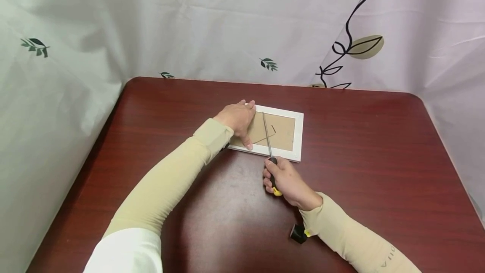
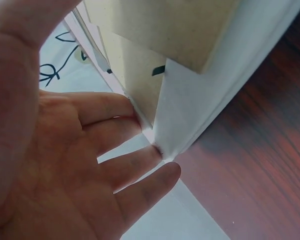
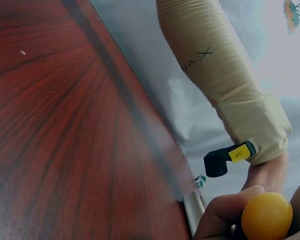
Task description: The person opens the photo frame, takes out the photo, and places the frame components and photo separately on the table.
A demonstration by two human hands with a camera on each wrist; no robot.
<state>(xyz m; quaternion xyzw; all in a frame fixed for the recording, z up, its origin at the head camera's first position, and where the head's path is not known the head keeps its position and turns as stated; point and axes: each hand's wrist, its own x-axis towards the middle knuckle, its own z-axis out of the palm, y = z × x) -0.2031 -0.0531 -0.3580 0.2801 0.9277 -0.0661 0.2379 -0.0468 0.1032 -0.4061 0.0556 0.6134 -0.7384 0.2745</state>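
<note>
A white picture frame lies face down on the table, its brown backing board showing. My left hand rests on the frame's left end, fingers stretched and thumb spread toward the near edge. In the left wrist view the fingers reach along the frame's edge, near a small dark metal tab. My right hand grips the black and yellow handle of a screwdriver. Its shaft extends over the backing, tip toward the far edge. The right wrist view shows the handle's yellow end.
The dark red wooden table extends around the frame. Behind it hangs a pale curtain with leaf prints. A small black wrist camera sits under the right sleeve.
</note>
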